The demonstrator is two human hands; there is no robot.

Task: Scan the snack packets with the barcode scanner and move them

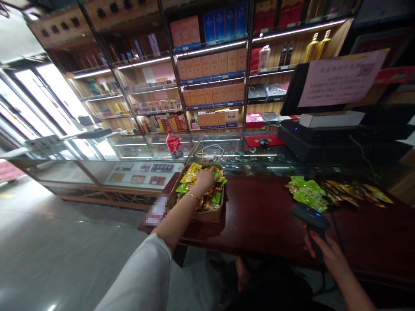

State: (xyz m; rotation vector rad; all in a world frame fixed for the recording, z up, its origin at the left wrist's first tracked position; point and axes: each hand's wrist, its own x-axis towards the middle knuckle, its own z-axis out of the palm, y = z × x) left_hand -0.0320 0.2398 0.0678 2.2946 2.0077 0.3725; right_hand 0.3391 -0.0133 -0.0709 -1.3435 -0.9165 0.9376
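Note:
My left hand reaches down into a cardboard box full of small foil snack packets, yellow and green. Its fingers are curled among the packets, and the fingertips are hidden there, so what they hold cannot be made out. On the right, my right hand is wrapped round the handle of a black barcode scanner with a small blue light. Beyond the scanner's head lie green snack packets on the dark red wooden table. A row of gold packets spreads to their right.
Behind the table stands a glass display counter with a red-labelled bottle, a white cable and a mouse on it. A monitor with a paper sheet stands at the right. Shelves of boxes line the wall.

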